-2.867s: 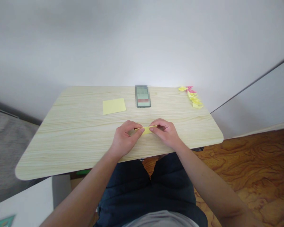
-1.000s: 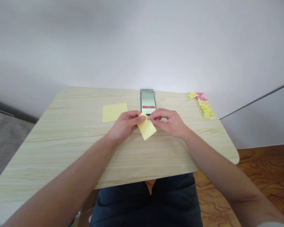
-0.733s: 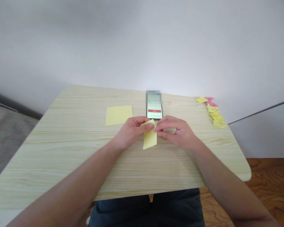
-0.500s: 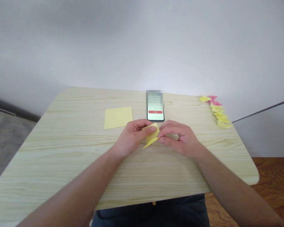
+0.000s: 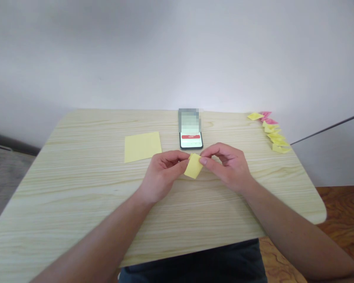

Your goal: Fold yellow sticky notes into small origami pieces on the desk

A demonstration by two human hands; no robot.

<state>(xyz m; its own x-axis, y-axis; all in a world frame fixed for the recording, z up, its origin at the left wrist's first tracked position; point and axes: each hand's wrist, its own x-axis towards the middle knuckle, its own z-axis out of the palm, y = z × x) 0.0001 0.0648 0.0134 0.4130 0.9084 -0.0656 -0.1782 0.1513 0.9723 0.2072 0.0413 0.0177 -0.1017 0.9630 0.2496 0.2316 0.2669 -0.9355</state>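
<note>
A small folded piece of yellow paper (image 5: pixel 194 166) is held up over the table between both hands. My left hand (image 5: pixel 164 173) pinches its left edge between thumb and fingers. At the upper right corner, my right hand (image 5: pixel 226 165) grips the same paper, thumb on the near face. The fingertips behind the paper are partly hidden. Just beyond the hands lies a phone (image 5: pixel 190 137) with a lit screen, its upper part blurred. To the left of the phone, a flat square of yellow paper (image 5: pixel 142 147) rests on the table.
Several folded yellow paper pieces (image 5: pixel 277 138) and pink ones (image 5: pixel 268 118) stand in a row at the table's far right. The pale wood table (image 5: pixel 85 169) meets a white wall (image 5: pixel 165 55) at the back. Its rounded right corner overhangs a brown floor (image 5: pixel 345 208).
The folded paper's raised flap now lies closed, and its flat face is turned toward me. My right thumb has moved up onto its corner. The view has shifted slightly.
</note>
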